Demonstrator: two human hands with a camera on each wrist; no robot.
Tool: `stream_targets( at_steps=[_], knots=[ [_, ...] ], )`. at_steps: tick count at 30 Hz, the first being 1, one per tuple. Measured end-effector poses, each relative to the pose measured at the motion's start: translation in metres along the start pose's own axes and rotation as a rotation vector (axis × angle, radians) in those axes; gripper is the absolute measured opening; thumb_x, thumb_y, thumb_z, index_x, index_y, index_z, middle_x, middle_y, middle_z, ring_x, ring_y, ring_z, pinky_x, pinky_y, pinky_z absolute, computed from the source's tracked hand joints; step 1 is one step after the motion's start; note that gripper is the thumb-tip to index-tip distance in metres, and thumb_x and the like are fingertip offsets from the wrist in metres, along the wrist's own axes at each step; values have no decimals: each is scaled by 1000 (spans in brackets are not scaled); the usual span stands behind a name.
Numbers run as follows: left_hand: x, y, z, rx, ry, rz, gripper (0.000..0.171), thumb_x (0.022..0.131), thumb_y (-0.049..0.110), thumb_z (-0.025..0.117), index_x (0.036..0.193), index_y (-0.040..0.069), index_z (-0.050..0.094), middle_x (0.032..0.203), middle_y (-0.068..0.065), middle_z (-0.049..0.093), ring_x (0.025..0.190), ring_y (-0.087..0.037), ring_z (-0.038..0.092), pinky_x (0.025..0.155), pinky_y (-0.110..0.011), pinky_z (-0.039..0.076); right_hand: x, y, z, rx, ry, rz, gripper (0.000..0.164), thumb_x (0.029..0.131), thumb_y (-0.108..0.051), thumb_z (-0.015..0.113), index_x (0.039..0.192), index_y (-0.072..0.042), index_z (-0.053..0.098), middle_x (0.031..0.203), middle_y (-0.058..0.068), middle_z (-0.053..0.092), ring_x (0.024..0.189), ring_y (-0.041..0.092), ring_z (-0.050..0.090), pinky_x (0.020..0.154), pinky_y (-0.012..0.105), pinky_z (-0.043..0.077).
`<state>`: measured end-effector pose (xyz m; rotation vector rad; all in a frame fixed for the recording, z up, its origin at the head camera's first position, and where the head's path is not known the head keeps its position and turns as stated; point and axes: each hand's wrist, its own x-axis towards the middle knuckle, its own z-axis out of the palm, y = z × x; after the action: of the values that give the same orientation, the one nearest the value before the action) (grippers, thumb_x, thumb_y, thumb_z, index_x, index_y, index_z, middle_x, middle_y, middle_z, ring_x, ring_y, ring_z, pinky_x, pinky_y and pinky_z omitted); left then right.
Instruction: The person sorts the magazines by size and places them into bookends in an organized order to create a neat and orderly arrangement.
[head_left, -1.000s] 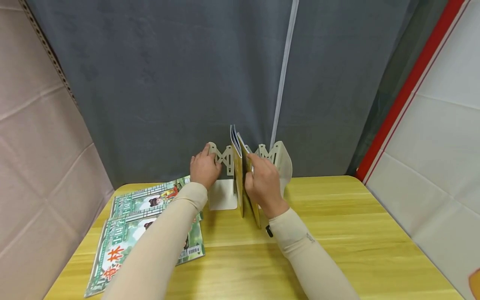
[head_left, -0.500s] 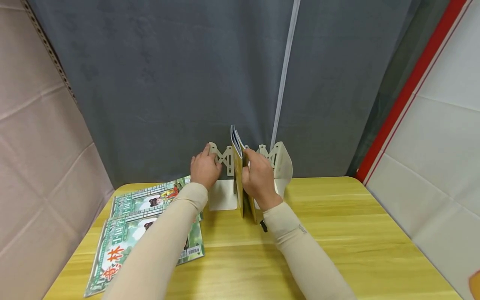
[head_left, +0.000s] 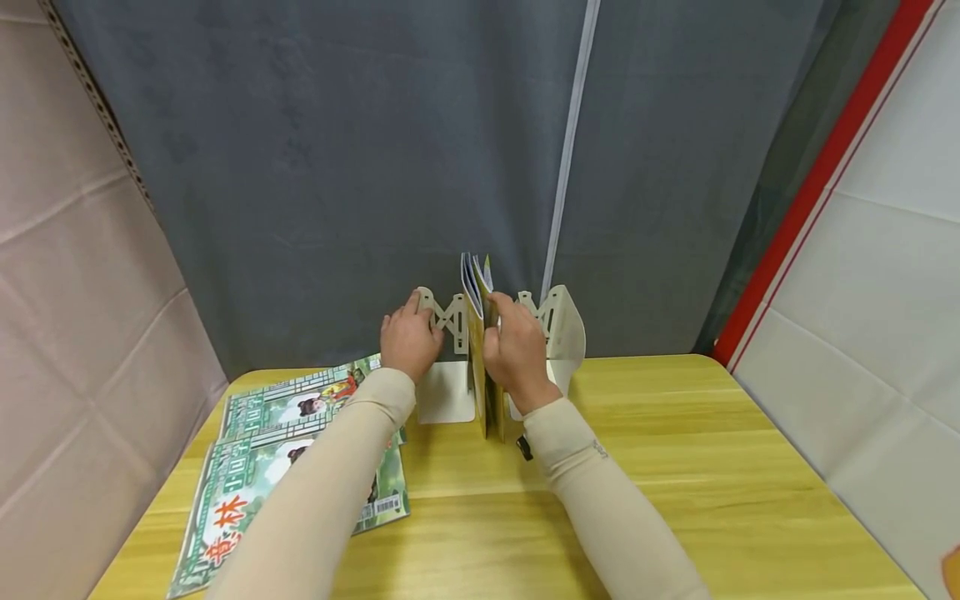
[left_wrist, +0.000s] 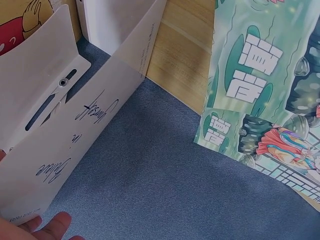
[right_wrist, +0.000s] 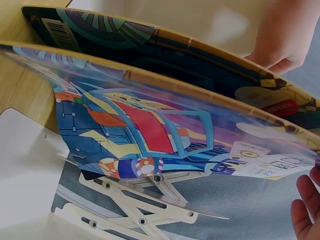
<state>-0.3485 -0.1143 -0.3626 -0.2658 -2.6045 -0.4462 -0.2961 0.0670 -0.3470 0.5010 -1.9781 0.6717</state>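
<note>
A cream expandable book rack (head_left: 442, 392) stands at the table's back with several thin magazines upright inside. My left hand (head_left: 411, 337) grips its left end plate (left_wrist: 70, 145), which bears handwriting-style lettering; in the left wrist view only fingertips show, low on the left. In the head view my right hand (head_left: 516, 350) is at the right side of the rightmost magazine (right_wrist: 150, 130), its index fingertip touching near the top. That colourful cartoon cover faces right in the right wrist view, beside my loosely bent fingers (right_wrist: 302, 207). The thumb's contact is unclear.
Green-covered magazines (head_left: 247, 492) lie overlapping on the wooden table (head_left: 465, 525) to the left, partly under my left forearm. The rack's right end plate (head_left: 566, 329) stands beyond my right hand. A grey curtain (head_left: 360, 167) hangs close behind the rack.
My right hand has moved left, and the rightmost magazine has swung from a slant to nearly upright beside the others. The left hand has stayed on the rack's end plate.
</note>
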Motion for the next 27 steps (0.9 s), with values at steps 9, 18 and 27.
stream_targets(
  at_steps=[9, 18, 27],
  knots=[
    [1, 0, 0, -5, -11, -8, 37, 93, 19, 57, 125, 7, 69, 156, -11, 39, 123, -40, 54, 108, -61, 33, 3, 4, 4, 18, -20, 16, 45, 78, -2, 46, 120, -1, 61, 97, 15, 70, 78, 31, 61, 63, 47, 49],
    [1, 0, 1, 6, -3, -5, 36, 92, 20, 57, 124, 8, 69, 155, -12, 40, 123, -40, 54, 107, -61, 34, 5, 5, 5, 36, -36, 32, 45, 78, 0, 46, 121, 0, 61, 101, 16, 69, 81, 32, 62, 65, 46, 50],
    [2, 1, 1, 4, -9, -9, 37, 92, 20, 57, 126, 8, 69, 155, -11, 39, 124, -39, 53, 108, -61, 33, 5, 8, 2, 110, -89, 72, 44, 89, -14, 44, 129, -3, 59, 111, 17, 68, 91, 33, 63, 76, 50, 51]
  ],
)
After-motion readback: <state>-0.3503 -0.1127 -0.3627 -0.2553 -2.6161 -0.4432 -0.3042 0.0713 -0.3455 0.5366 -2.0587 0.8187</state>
